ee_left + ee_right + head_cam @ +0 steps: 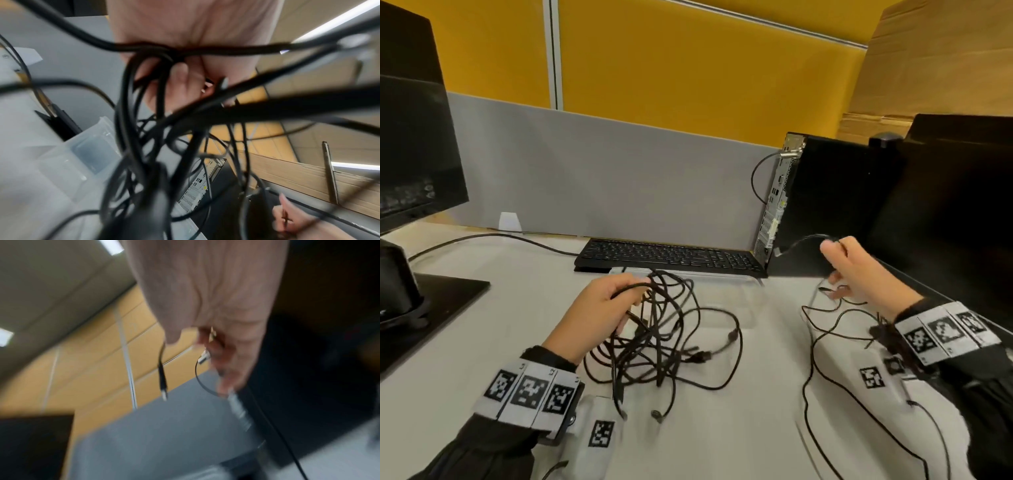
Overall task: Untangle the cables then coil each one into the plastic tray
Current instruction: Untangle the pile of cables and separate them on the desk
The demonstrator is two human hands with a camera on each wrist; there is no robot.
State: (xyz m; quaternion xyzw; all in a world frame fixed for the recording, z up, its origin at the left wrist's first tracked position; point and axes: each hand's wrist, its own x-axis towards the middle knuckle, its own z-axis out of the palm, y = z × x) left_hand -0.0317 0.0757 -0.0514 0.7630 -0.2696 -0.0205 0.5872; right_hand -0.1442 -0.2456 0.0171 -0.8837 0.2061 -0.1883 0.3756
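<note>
A tangle of black cables (664, 339) is lifted over the white desk, with some loops and plugs trailing onto it. My left hand (619, 301) grips the top of the bundle; the left wrist view shows its fingers (180, 76) curled round several strands (144, 142). To the right, my right hand (842, 270) pinches a thin black cable (808, 373). Its plug end (779, 253) sticks out to the left, blurred in the right wrist view (162, 378). The cable trails down and off the lower right. A clear plastic tray (726, 294) lies behind the tangle.
A black keyboard (671, 257) lies behind the tray. A PC tower (825, 205) stands at the back right, with a dark monitor (945, 222) beside it. Another monitor (414, 137) and its base (438, 305) stand at the left. A grey partition closes the back.
</note>
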